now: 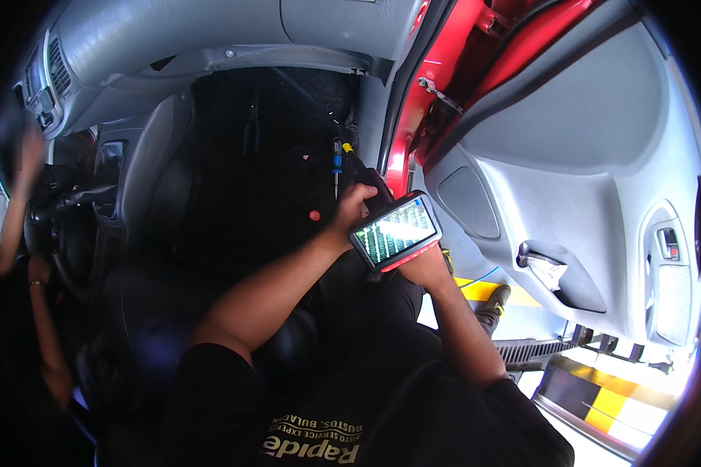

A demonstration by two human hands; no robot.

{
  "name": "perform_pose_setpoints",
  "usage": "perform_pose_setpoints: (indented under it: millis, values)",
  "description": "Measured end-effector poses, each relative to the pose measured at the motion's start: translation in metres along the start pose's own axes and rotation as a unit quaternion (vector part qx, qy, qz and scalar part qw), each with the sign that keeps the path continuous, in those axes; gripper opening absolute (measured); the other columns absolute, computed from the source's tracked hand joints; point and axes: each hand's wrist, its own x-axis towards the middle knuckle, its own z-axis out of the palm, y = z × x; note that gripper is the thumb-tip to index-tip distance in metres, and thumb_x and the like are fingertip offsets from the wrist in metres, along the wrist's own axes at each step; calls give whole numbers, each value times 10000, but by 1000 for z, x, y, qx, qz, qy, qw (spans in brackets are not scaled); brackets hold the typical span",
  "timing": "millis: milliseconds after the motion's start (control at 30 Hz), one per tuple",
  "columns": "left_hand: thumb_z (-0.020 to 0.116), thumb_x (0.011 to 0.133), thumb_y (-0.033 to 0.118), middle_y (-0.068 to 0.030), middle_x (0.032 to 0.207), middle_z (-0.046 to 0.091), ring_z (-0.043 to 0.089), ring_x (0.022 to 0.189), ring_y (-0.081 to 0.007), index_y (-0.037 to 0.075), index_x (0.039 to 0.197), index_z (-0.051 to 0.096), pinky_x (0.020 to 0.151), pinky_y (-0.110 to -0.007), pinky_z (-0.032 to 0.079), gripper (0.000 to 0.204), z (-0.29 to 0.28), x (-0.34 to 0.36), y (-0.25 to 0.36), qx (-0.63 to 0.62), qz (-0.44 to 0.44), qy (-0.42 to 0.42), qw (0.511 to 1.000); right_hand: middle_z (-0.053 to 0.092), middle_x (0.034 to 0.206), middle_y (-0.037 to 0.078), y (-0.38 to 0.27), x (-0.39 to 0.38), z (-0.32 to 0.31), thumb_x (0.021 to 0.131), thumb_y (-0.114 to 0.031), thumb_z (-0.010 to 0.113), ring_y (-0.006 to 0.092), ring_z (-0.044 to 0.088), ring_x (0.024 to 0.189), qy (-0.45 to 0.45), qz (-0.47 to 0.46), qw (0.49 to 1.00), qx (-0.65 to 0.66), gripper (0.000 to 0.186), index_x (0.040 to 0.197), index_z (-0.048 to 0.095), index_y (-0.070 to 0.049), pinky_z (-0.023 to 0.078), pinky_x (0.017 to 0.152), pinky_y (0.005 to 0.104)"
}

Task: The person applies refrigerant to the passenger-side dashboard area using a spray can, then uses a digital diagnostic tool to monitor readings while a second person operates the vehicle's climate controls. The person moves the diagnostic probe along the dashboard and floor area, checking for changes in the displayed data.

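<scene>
A handheld device with a lit screen [397,231], dark-framed with a red lower edge, is held tilted above my lap. The screen shows a pale green ribbed pattern. My left hand [354,210] grips at its upper left, thumb against a black handle-like part [378,191]. Beyond that part, toward the footwell, shows a yellow tip [347,147]; whether the two are joined I cannot tell. Under the lower right edge, my right hand [426,268] supports the device, its fingers mostly hidden behind it. Just past my left hand, a blue-handled screwdriver [337,159] lies on the dark floor.
Pliers [251,128] and a small round red piece [314,215] lie in the footwell. The grey dashboard [210,31] spans the far side. To the right, the grey door [545,187] stands open beside the red frame. Another person's arm [12,226] reaches in at the left.
</scene>
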Motion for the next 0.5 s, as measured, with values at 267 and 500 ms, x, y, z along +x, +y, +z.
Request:
perform_pose_setpoints:
  millis: [267, 500]
  values:
    - [547, 883, 142, -142, 1080, 626, 626, 1125, -287, 30, 1161, 568, 1066, -483, 496, 300, -1, 3, 3, 9, -3, -16, 1000, 711, 1239, 125, 0, 1, -3, 869, -199, 724, 342, 636, 1201, 6, -3, 999, 41, 373, 1227, 708, -95, 461, 1063, 449]
    - [542, 887, 155, -159, 1086, 632, 630, 1120, -290, 31, 1156, 565, 1060, -488, 500, 297, -3, 2, 2, 20, -3, -18, 1000, 722, 1207, 100, -10, -1, -24, 838, -128, 820, 256, 683, 1125, -61, 79, 971, 217, 418, 1231, 695, -63, 528, 978, 380]
